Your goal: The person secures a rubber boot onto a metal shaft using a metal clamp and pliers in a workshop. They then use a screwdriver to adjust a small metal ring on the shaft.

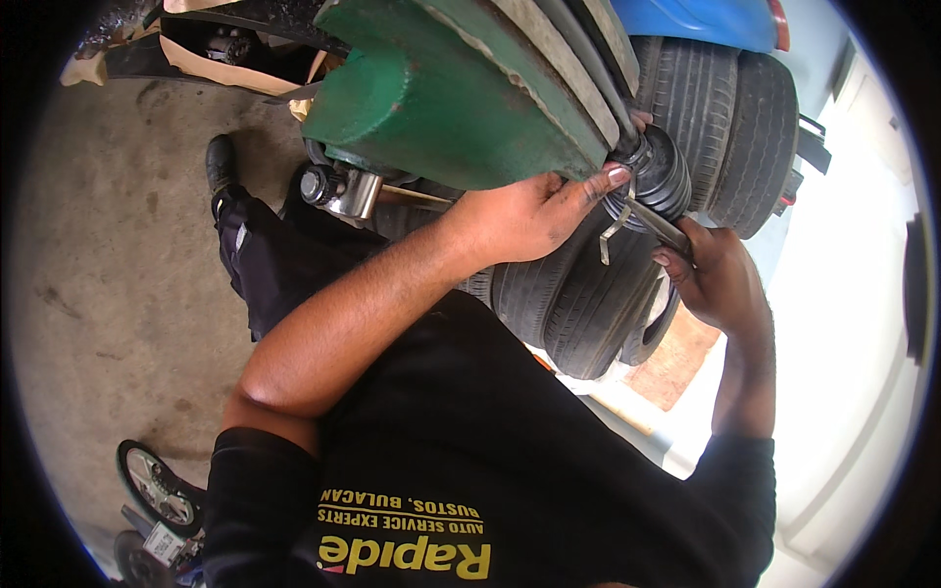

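Observation:
A black ribbed rubber boot [668, 169] sits at the near end of a dark axle shaft [578, 49]. My left hand [524, 218] is closed round the small end of the boot, thumb on the near side and a fingertip showing beyond it. From the boot a thin metal band clamp [616, 231] sticks out with a bent free end. In my right hand [720, 274] are steel pliers [659, 223], their tip against the band beside my left thumb. The shaft lies along a large green metal body [441, 98], which looks like a bench vise.
Stacked tyres [686, 88] stand behind and below the boot. A steel screw end [358, 194] juts from under the green body. An open cardboard box [235, 54] is at the far left, a motorcycle wheel [157, 485] at lower left, and something blue [701, 22] above the tyres.

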`<act>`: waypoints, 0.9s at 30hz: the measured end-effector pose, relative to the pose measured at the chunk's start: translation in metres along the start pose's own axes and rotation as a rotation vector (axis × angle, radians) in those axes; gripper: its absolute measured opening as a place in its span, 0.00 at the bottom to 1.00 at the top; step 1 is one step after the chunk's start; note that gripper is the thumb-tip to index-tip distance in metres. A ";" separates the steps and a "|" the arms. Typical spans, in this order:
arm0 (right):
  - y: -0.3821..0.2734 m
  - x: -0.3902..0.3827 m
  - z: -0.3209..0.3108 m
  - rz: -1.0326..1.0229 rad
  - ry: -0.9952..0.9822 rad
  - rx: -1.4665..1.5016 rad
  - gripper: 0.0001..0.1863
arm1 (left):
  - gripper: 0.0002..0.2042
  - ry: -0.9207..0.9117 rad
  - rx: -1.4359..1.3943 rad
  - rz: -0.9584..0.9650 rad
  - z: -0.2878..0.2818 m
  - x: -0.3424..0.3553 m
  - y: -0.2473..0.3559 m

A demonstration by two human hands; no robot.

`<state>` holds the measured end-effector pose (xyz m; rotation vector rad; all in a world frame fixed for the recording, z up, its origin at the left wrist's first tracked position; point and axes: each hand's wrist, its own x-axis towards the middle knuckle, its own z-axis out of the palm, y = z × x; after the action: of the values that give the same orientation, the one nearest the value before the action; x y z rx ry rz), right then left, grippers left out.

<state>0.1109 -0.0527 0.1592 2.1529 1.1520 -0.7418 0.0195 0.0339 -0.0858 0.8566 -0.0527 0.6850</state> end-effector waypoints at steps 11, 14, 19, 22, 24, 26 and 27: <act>0.001 0.000 0.000 -0.027 0.030 -0.043 0.20 | 0.21 -0.042 0.045 0.089 -0.010 0.006 -0.003; 0.001 0.000 0.000 -0.029 0.031 -0.018 0.21 | 0.21 -0.032 -0.092 0.067 -0.007 0.007 -0.006; 0.000 0.001 -0.002 -0.016 0.001 0.019 0.20 | 0.19 -0.018 -0.193 0.054 -0.001 0.006 -0.007; -0.002 0.001 -0.003 -0.013 0.017 -0.004 0.20 | 0.19 -0.007 -0.224 0.050 0.002 0.003 -0.006; -0.004 0.000 -0.003 0.007 0.014 -0.008 0.19 | 0.19 -0.007 -0.198 0.053 0.004 0.002 -0.006; -0.006 0.000 -0.002 0.003 0.030 -0.018 0.18 | 0.19 -0.010 -0.167 0.043 0.005 0.001 -0.005; -0.007 0.000 -0.002 0.001 0.041 -0.021 0.18 | 0.19 -0.014 -0.150 0.030 0.004 0.001 -0.004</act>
<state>0.1048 -0.0483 0.1587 2.1601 1.1751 -0.6852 0.0236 0.0293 -0.0857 0.7176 -0.1281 0.6942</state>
